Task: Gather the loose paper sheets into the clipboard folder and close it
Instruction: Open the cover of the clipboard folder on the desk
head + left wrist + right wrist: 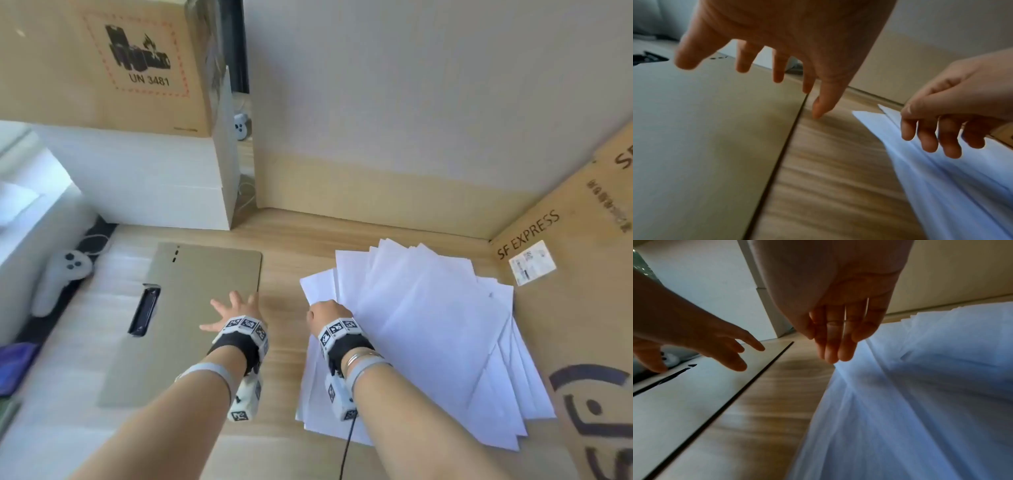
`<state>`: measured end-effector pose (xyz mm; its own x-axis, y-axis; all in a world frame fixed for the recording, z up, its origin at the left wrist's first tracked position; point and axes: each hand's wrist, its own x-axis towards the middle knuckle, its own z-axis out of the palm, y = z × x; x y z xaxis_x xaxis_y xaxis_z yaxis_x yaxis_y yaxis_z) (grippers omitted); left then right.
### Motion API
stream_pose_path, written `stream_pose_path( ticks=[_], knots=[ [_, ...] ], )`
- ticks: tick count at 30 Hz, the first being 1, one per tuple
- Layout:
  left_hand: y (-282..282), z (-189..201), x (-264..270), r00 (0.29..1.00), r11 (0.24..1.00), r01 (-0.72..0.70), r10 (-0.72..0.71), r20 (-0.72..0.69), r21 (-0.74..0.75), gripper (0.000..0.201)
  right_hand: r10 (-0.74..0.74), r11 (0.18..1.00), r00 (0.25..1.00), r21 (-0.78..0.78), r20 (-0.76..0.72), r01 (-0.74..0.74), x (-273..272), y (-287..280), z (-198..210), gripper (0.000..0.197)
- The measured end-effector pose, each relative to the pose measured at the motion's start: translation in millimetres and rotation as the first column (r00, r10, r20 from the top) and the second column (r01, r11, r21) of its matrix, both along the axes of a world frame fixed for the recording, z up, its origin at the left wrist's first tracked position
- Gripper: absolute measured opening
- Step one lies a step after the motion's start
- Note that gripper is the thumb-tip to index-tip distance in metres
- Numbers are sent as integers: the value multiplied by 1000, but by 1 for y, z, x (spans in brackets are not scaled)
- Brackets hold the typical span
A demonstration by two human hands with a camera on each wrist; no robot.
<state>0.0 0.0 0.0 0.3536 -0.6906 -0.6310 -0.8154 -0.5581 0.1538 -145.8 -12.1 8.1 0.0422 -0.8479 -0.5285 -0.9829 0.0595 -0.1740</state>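
A tan clipboard folder [191, 325] [705, 138] [684, 402] lies flat on the wooden table [284, 359], its black clip [145, 310] at its left side. My left hand [233, 311] [777, 40] [715, 345] hovers over the folder's right edge with fingers spread, holding nothing. A fanned pile of several white paper sheets [428, 342] [941, 186] [920, 394] lies to the right. My right hand [329, 313] [941, 129] [830, 345] is at the pile's left edge, fingers hanging down together with their tips at a sheet's corner, gripping nothing visibly.
A cardboard box marked UN 3481 [102, 61] sits on a white box [137, 178] at the back left. A large cardboard panel [411, 102] stands behind, and an SF EXPRESS box [565, 274] borders the papers on the right. A white controller [61, 274] lies left.
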Motion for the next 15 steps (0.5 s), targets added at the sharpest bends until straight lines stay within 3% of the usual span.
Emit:
stream_pose_path(
  ticks=[5, 8, 15],
  knots=[
    [9, -21, 26, 995, 996, -37, 30, 92, 75, 84, 38, 999, 998, 30, 49, -39, 20, 1, -12, 34],
    [8, -27, 41, 995, 994, -81, 77, 60, 73, 70, 73, 995, 990, 59, 117, -80, 31, 0, -17, 24],
    [6, -40, 108, 950, 965, -263, 261, 169, -14, 56, 115, 990, 958, 50, 262, -132, 72, -4, -43, 34]
  ],
)
